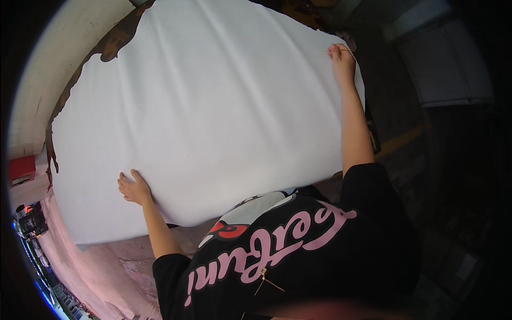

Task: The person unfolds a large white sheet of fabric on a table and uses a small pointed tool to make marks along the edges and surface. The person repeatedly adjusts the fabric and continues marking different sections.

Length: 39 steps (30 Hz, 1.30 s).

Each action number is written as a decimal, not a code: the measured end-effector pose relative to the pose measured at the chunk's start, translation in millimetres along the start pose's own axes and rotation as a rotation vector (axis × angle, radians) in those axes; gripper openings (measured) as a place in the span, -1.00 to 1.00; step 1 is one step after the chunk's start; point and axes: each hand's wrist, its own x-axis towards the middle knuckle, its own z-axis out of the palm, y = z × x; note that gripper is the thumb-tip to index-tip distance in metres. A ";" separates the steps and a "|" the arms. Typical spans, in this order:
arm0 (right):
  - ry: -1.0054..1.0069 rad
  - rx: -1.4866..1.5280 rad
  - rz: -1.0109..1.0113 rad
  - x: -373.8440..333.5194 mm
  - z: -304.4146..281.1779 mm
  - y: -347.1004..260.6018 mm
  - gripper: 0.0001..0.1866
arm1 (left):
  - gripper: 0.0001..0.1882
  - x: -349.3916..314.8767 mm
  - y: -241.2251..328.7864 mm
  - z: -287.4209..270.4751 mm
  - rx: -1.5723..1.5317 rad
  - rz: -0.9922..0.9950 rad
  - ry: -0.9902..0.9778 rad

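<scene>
A large white leather-like hide [224, 101] with uneven edges is spread out in front of me, with soft ridges running along it. My left hand [134, 188] rests on its near left part, fingers apart and holding nothing. At the far right edge, my right hand [341, 57] pinches a thin yellowish stick [344, 50]. The stick's tip lies close to the white surface; whether it touches, I cannot tell. Brown ragged pieces [118, 40] stick out from beneath the hide's far left edge.
Along the left curves a pale beam-like surface [58, 69]. A red box [21, 170] sits beyond the hide's left side. Below it stretches a pinkish surface [101, 272]. A pale panel [445, 66] stands in the dark area on the right.
</scene>
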 end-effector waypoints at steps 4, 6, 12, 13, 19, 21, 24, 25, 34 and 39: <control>-0.123 -0.029 -0.046 -2.8 43.1 -18.0 -0.72 | -0.37 0.3 0.5 -0.6 -0.002 -0.008 -0.006; -0.097 -0.130 -0.063 -4.5 44.8 -18.6 -0.71 | -0.36 0.9 0.7 -0.8 -0.007 -0.004 -0.007; 0.051 -0.305 -0.003 3.0 -4.6 -2.7 -0.72 | -0.37 -1.2 0.5 -0.5 -0.034 0.003 0.011; 0.090 -0.326 0.078 3.2 -8.0 -3.4 -0.72 | -0.37 -1.2 0.6 -0.5 -0.029 0.002 0.008; -0.256 0.354 0.037 -26.3 34.3 -37.5 -0.71 | -0.37 -1.1 1.4 -0.1 -0.020 0.000 0.016; -0.243 0.187 0.031 -30.0 47.8 -49.8 -0.70 | -0.38 -0.7 1.7 -0.6 -0.016 -0.007 0.010; -0.256 0.010 -0.047 -31.8 53.6 -60.3 -0.67 | -0.38 -0.8 3.0 -1.3 -0.002 -0.014 0.005; -0.260 -0.049 -0.066 -32.2 51.2 -62.0 -0.66 | -0.37 -1.1 3.3 -1.6 -0.006 -0.013 0.004; -0.223 -0.132 -0.089 -55.4 23.6 -62.2 -0.66 | -0.37 -2.1 5.3 -4.0 -0.021 -0.020 -0.006; -0.243 -0.116 -0.137 -36.7 48.3 -66.0 -0.68 | -0.37 -1.6 9.0 -5.9 -0.007 -0.027 -0.020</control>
